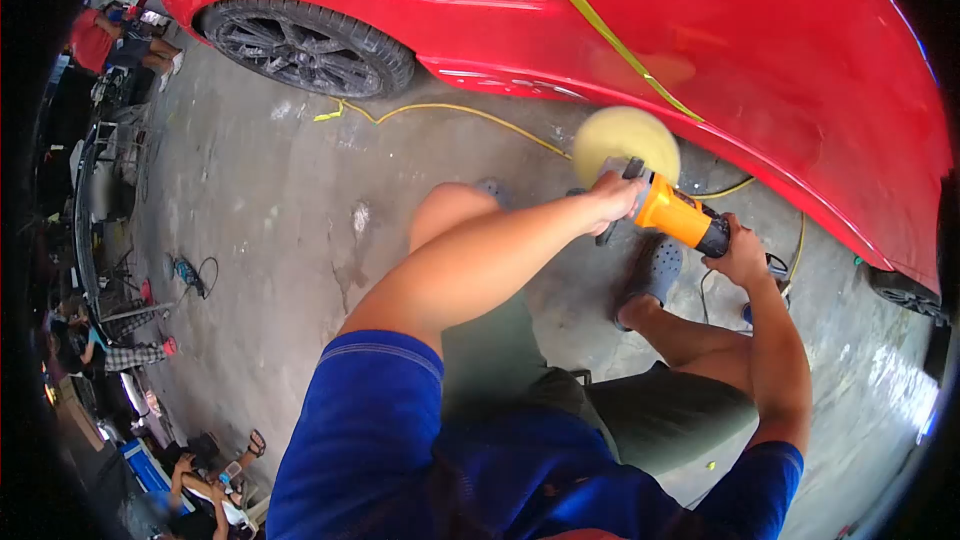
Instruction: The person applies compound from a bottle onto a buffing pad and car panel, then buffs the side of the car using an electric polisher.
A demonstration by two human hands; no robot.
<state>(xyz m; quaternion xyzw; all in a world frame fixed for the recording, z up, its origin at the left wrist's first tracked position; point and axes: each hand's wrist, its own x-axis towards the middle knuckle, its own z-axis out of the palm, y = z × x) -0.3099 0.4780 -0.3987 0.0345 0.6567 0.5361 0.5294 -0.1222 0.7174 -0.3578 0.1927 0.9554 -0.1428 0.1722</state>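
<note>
An orange and black car polisher (678, 213) is held in front of me with both hands. My left hand (617, 196) is wrapped around the black side handle near its head. At the rear end, my right hand (738, 252) grips the black body. The round yellow polishing pad (627, 140) looks blurred, and it sits close to the lower side of the red car (720, 50). Whether the pad touches the paint I cannot tell.
A yellow cord (460, 108) runs along the concrete floor below the car, past a black wheel (308, 47). Green tape (610, 38) crosses the red body. Several people sit at the left, one in a red shirt (92, 40). A small blue tool (184, 271) lies on the floor.
</note>
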